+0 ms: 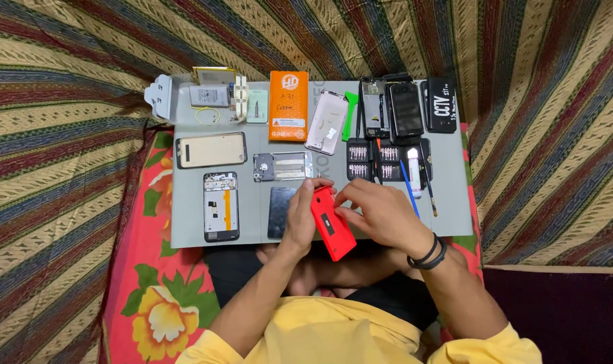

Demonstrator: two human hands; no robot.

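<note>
Your left hand [300, 216] gripped red plastic phone shell [332, 223] along its left edge, fingers curled behind, thumb near top corner. Shell held just above near edge of grey work mat [252, 222], over your lap. Long axis ran diagonal: top end up-left, bottom end down-right toward you. Your right hand [380, 212] lay against shell's right side, fingertips pinched together at upper edge. Both hands touched shell; neither nearer. Blue-handled tool [407, 185] lay on mat just beyond right hand.

Striped cloth [70, 87], perhaps draped bedding
</note>
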